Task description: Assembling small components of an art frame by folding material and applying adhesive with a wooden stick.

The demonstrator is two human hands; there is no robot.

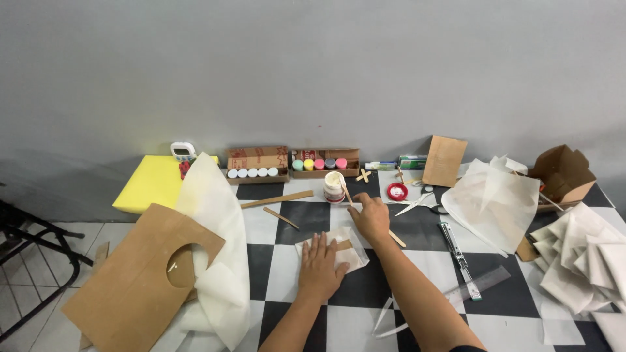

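My left hand (pixel 321 266) lies flat, fingers spread, on a small white paper piece (pixel 350 254) that has a brown strip on it, on the black-and-white checkered floor. My right hand (pixel 370 216) is closed around a thin wooden stick (pixel 344 190) whose tip reaches the open white glue jar (pixel 334 186) just behind. Another wooden stick (pixel 396 238) pokes out from under the right hand.
A brown cardboard sheet with a round hole (pixel 137 277) and white paper (pixel 218 261) lie at left, a yellow board (pixel 151 182) behind. Two boxes of paint pots (pixel 257 165), a red lid (pixel 397 191), scissors (pixel 417 203), a stapler (pixel 456 251), a ruler (pixel 486 281) and folded white papers (pixel 583 261) lie around.
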